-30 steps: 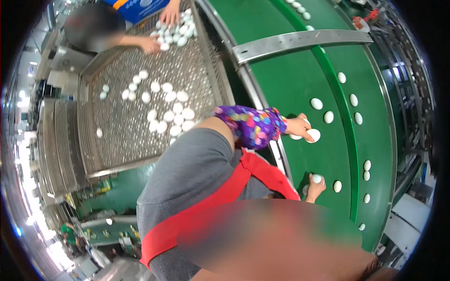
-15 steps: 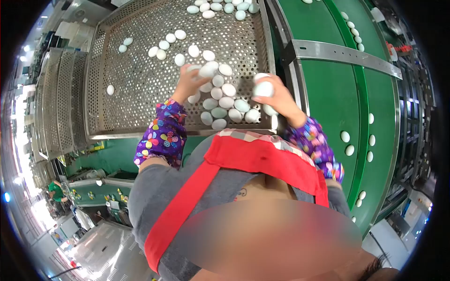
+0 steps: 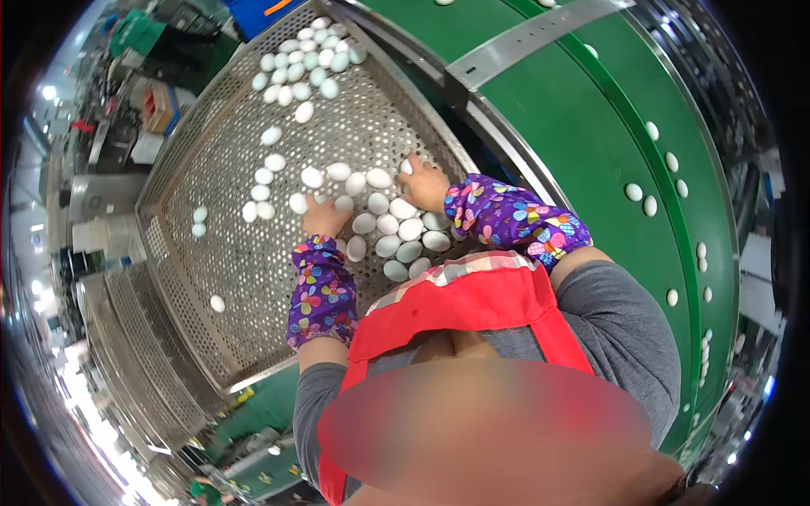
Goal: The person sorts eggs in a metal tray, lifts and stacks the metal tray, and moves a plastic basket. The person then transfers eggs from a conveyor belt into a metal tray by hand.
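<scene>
Pale white and bluish eggs [image 3: 387, 224] lie clustered in a perforated metal tray [image 3: 245, 152] in front of me. My left hand [image 3: 326, 219] is low in the tray, fingers curled round an egg [image 3: 320, 200] that is mostly hidden. Other eggs sit right beside those fingers, one [image 3: 299, 203] on the left and one [image 3: 343, 203] on the right. At the tray's right side, my right hand [image 3: 427, 185] has its thumb and fingers closed round a white egg [image 3: 407, 167]. Both forearms wear purple flowered sleeves.
More eggs [image 3: 312, 59] are grouped at the tray's far end, with a few scattered on its left. A green conveyor [image 3: 582, 160] carrying eggs runs along the right, behind a metal rail [image 3: 523, 160]. Stacked perforated trays [image 3: 126, 354] stand at left. A person in green [image 3: 139, 34] is far off.
The view has turned, so the tray now appears tilted. The large white eggs held up in my right hand are no longer there; that hand has moved from the tray's edge to other eggs inside.
</scene>
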### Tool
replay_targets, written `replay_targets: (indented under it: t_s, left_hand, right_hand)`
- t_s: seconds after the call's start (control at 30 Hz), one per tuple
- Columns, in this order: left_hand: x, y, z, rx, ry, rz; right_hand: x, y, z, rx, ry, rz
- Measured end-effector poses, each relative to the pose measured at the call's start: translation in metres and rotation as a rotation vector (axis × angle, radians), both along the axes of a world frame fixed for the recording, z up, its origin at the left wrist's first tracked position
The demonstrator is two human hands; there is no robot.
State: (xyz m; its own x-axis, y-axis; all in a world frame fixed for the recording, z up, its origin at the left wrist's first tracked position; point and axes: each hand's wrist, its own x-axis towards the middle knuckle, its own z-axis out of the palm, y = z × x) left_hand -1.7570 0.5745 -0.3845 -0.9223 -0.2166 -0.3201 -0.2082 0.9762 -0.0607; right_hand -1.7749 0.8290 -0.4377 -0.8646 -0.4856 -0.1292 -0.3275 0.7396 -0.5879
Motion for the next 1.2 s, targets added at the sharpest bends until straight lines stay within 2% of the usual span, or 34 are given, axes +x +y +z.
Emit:
replay_targets:
  t_s: [0.13, 0.2, 0.23, 0.27, 0.37, 0.47, 0.57, 0.67, 0.73, 0.8, 0.83, 0.9, 0.93, 1.07, 1.2]
  left_hand:
    - [-0.013, 0.019, 0.004, -0.045, -0.136, -0.069]
    - [-0.011, 0.029, 0.001, -0.051, -0.092, -0.09]
    - [-0.006, 0.036, 0.005, -0.051, -0.052, -0.089]
    - [-0.001, 0.041, 0.007, -0.052, -0.011, -0.082]
    - [0.02, 0.019, -0.049, 0.11, 0.234, -0.076]
    - [0.04, 0.031, -0.056, 0.194, 0.336, 0.056]
    - [0.06, 0.028, -0.064, 0.253, 0.403, 0.001]
    - [0.077, 0.026, -0.063, 0.2, 0.342, -0.046]
    - [0.08, 0.029, -0.051, 0.189, 0.303, -0.07]
    - [0.079, 0.045, -0.034, 0.258, 0.422, -0.083]
    - [0.078, 0.056, -0.025, 0.278, 0.488, -0.123]
    - [0.072, 0.084, -0.007, 0.335, 0.56, -0.163]
    - [0.068, 0.104, 0.012, 0.499, 0.526, -0.11]
    - [0.047, 0.162, 0.025, 0.642, 0.563, -0.253]
    - [0.038, 0.22, 0.025, 0.766, 0.497, -0.379]
  right_hand:
    - [0.007, 0.0, -0.018, 0.039, 0.071, -0.006]
    - [0.013, 0.002, -0.021, 0.009, 0.068, -0.017]
    - [0.012, 0.0, -0.023, 0.119, -0.026, 0.012]
    - [0.016, 0.002, -0.031, 0.07, 0.062, -0.01]
    - [0.027, 0.012, -0.01, 0.246, -0.013, 0.043]
    - [0.035, 0.019, 0.001, 0.343, -0.008, 0.114]
    - [0.044, 0.028, -0.003, 0.413, 0.017, 0.171]
    - [0.049, 0.058, 0.029, 0.204, 0.012, 0.323]
    - [0.057, 0.077, 0.042, -0.139, 0.062, 0.25]
    - [0.067, 0.104, 0.051, -0.516, 0.095, 0.153]
    - [0.074, 0.12, 0.06, -0.583, 0.117, 0.078]
    - [0.084, 0.149, 0.053, -0.641, 0.167, -0.054]
    - [0.09, 0.163, 0.051, -0.655, 0.172, -0.142]
    - [0.107, 0.21, 0.036, -0.617, 0.137, -0.35]
    - [0.119, 0.233, 0.019, -0.628, 0.14, -0.431]
